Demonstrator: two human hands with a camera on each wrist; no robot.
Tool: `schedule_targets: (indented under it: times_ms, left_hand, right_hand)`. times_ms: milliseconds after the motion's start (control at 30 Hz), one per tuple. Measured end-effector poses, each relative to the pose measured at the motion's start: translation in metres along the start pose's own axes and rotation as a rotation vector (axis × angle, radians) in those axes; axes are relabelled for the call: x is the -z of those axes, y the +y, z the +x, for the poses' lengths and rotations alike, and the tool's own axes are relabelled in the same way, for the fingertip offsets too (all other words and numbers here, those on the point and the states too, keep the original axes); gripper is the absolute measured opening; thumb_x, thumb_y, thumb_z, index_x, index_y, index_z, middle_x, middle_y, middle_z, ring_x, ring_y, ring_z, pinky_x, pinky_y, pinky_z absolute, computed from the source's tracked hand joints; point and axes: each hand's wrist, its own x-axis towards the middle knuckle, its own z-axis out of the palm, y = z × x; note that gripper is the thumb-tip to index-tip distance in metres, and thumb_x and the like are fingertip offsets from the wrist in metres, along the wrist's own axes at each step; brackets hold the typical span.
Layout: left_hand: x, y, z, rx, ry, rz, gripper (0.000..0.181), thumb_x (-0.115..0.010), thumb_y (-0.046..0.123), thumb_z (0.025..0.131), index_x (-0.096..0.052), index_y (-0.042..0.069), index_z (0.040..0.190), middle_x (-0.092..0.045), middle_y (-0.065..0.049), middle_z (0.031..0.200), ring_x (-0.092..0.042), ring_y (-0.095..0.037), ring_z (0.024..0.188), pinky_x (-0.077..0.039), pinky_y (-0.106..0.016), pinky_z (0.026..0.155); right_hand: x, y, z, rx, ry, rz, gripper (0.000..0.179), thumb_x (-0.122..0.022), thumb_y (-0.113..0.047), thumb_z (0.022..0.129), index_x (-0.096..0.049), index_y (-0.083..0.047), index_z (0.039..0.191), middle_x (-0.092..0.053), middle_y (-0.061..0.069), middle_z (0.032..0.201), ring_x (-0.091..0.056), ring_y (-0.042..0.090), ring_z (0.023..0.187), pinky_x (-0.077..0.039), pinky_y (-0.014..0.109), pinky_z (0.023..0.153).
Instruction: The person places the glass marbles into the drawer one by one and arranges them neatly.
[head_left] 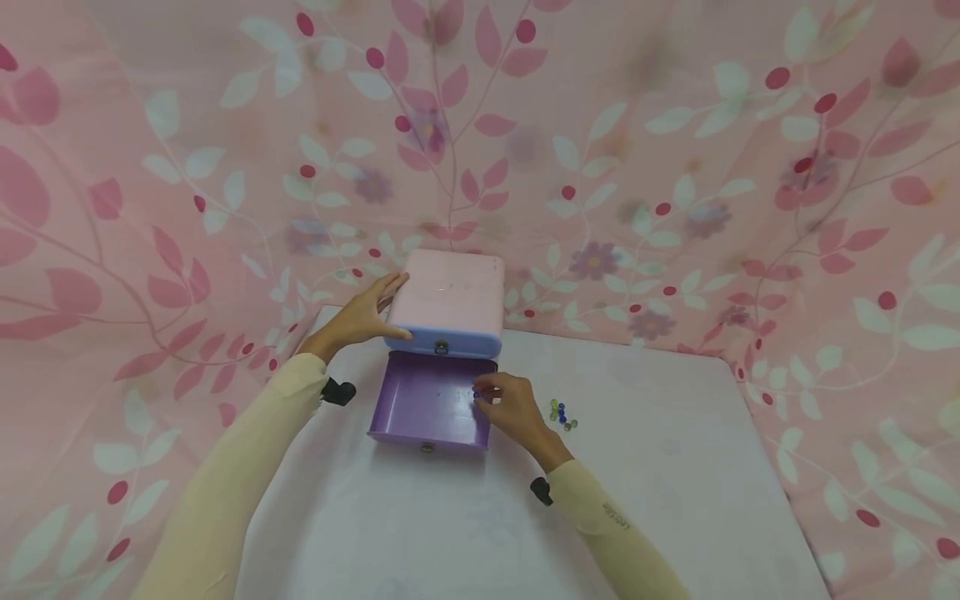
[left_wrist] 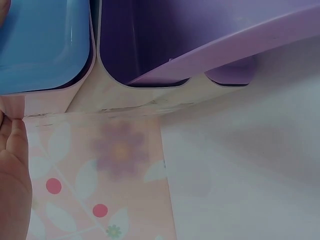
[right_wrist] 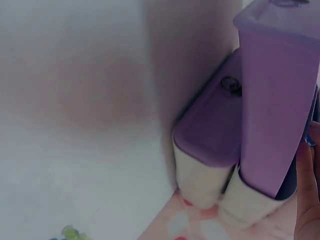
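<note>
A small drawer cabinet (head_left: 450, 287) with a pink top and a blue upper drawer front (head_left: 412, 339) stands at the back of the table. My left hand (head_left: 360, 317) holds its left side, the thumb at the front corner and the fingers farther back along the edge. Below, a purple drawer (head_left: 427, 408) is pulled out towards me. At that drawer's right wall, my right hand (head_left: 517, 406) pinches a blue marble (head_left: 476, 394) between thumb and fingers. In the right wrist view a bit of the blue marble (right_wrist: 310, 140) shows by the fingertips.
Several green, blue and clear marbles (head_left: 561, 412) lie on the white tabletop (head_left: 660, 467) right of the drawer. Under the open drawer, another purple drawer front (right_wrist: 210, 125) is pushed in. A flowered pink cloth (head_left: 600, 167) hangs behind and beside the table.
</note>
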Motion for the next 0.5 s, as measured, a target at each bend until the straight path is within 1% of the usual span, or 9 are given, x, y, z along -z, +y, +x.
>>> schedule_targets:
  times_ms: [67,167,367,433,500]
  left_hand:
    - [-0.001,-0.009,0.003,-0.002,0.013,0.003,0.127,-0.092,0.04,0.062,-0.01,0.025,0.158,-0.019,0.021,0.157,-0.024,-0.019,0.144,-0.024,-0.042,0.117]
    - [-0.001,-0.01,0.003,0.006,0.018,0.009,0.128,-0.092,0.042,0.062,-0.011,0.024,0.158,-0.02,0.023,0.156,-0.025,-0.017,0.144,-0.024,-0.041,0.117]
    - [-0.002,-0.011,0.004,-0.01,0.027,0.013,0.127,-0.093,0.039,0.062,-0.012,0.021,0.158,-0.021,0.019,0.158,-0.025,-0.017,0.143,-0.025,-0.038,0.117]
    - [-0.002,-0.011,0.005,-0.014,0.03,0.01,0.127,-0.093,0.039,0.062,-0.012,0.02,0.158,-0.021,0.018,0.158,-0.026,-0.017,0.143,-0.025,-0.039,0.117]
    - [-0.002,-0.011,0.004,-0.015,0.029,0.009,0.127,-0.093,0.039,0.063,-0.012,0.019,0.158,-0.021,0.018,0.158,-0.025,-0.017,0.143,-0.025,-0.039,0.117]
  right_hand:
    - [-0.007,-0.001,-0.001,0.005,-0.016,-0.009,0.029,-0.076,0.008,0.076,-0.071,0.003,0.104,-0.072,0.009,0.094,-0.07,0.016,0.082,-0.058,0.022,0.073]
    - [-0.016,-0.001,-0.004,-0.009,-0.054,0.0,0.029,-0.076,0.006,0.077,-0.071,0.003,0.105,-0.072,0.008,0.095,-0.07,0.015,0.08,-0.057,0.02,0.071]
    - [-0.028,-0.003,-0.006,-0.048,-0.114,0.06,0.026,-0.074,0.004,0.081,-0.071,0.004,0.106,-0.072,0.01,0.097,-0.071,0.017,0.079,-0.058,0.023,0.072]
    - [-0.03,-0.004,-0.006,-0.066,-0.144,0.06,0.026,-0.073,0.003,0.081,-0.071,0.004,0.108,-0.072,0.01,0.097,-0.071,0.016,0.081,-0.058,0.023,0.072]
    - [-0.032,-0.005,-0.006,-0.078,-0.183,0.027,0.026,-0.072,0.001,0.082,-0.071,0.002,0.108,-0.072,0.008,0.098,-0.07,0.014,0.082,-0.057,0.021,0.072]
